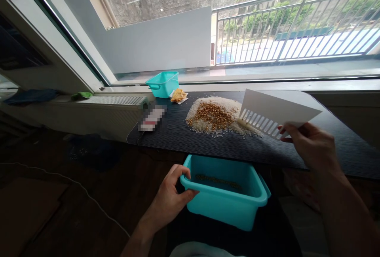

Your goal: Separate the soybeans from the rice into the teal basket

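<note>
My left hand grips the left rim of a teal plastic bin held below the near edge of the black mat; a thin layer of brown beans lies in the bin. My right hand pinches a white slotted scraper card, tilted with its slotted edge touching the right side of a pile of white rice mixed with golden beans on the mat.
A second teal bin stands at the back by the window, with a yellowish cloth beside it. A small blurred pack lies on the mat's left. A radiator grille and a dark floor are to the left.
</note>
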`<state>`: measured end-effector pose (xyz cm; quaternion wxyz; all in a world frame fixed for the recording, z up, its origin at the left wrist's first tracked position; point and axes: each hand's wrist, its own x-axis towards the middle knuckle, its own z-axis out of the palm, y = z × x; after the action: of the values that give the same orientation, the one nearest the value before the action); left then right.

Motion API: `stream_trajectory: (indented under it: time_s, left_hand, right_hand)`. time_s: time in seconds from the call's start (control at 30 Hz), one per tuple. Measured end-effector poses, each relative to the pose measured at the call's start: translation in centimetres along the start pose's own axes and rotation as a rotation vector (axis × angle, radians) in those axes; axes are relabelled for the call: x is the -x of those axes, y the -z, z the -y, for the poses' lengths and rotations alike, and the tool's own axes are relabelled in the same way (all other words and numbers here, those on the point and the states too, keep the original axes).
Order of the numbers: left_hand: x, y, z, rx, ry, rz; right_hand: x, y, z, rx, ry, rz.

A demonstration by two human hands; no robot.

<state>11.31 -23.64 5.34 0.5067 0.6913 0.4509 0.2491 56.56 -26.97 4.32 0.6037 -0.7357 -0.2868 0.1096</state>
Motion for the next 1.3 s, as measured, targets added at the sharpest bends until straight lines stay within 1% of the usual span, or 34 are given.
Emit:
stream_trajectory:
  time_s: [0.1, 0.17, 0.3, 0.4, 0.47, 0.53, 0.63, 0.73, 0.87, 0.97, 1.13, 1.3]
  left_hand:
    - [0.1, -0.1, -0.1, -0.014, -0.002, 0.001]
    - [0.1, -0.2, -0.1, -0.017, 0.002, 0.002]
    - [0.1, -0.2, -0.3, -0.004, 0.007, 0.004]
    - [0.1, -0.2, -0.4, 0.000, 0.006, 0.005]
    - [0.0, -0.2, -0.4, -0.003, 0.006, 0.003]
    - [0.0, -0.2, -0.3, -0.004, 0.006, -0.001]
    - [0.0, -0.2, -0.1, -0.002, 0.013, 0.000]
    - [0.1, -0.3, 0.2, -0.008, 0.010, 0.004]
    - [0.2, -0.5, 0.6, -0.008, -0.006, -0.008]
    - [0.2, -0.4, 0.4, -0.019, -0.007, -0.001]
    - [0.1, -0.1, -0.2, -0.016, 0.000, 0.025]
    - [0.0, -0.2, 0.0, -0.006, 0.001, 0.015]
  right_hand:
    - [0.6, -0.5, 0.1, -0.037, 0.018, 0.037]
    - [0.9, -0.5, 0.3, -0.032, 0.020, 0.031]
    - [1.5, 0.6, 0.3, -0.014, 0.027, 0.003]
    - [1.9, 1.7, -0.1, 0.051, 0.059, -0.029]
    - [2.3, 2.1, -0.5, 0.096, 0.069, -0.038]
    - [2.7, 2.1, -0.7, 0.095, 0.064, -0.024]
    - [3.4, 1.8, -0.5, 0.038, 0.044, 0.012]
    - [3.9, 1.6, 0.0, 0.009, 0.017, -0.014]
    - [4.1, 2.0, 0.6, 0.045, -0.004, -0.070]
    - [4.3, 2.4, 0.6, 0.047, -0.026, -0.064]
    - [4.7, 2.8, 0.9, 0.008, -0.017, -0.026]
    - [4.8, 3.3, 1.4, 0.045, -0.066, -0.030]
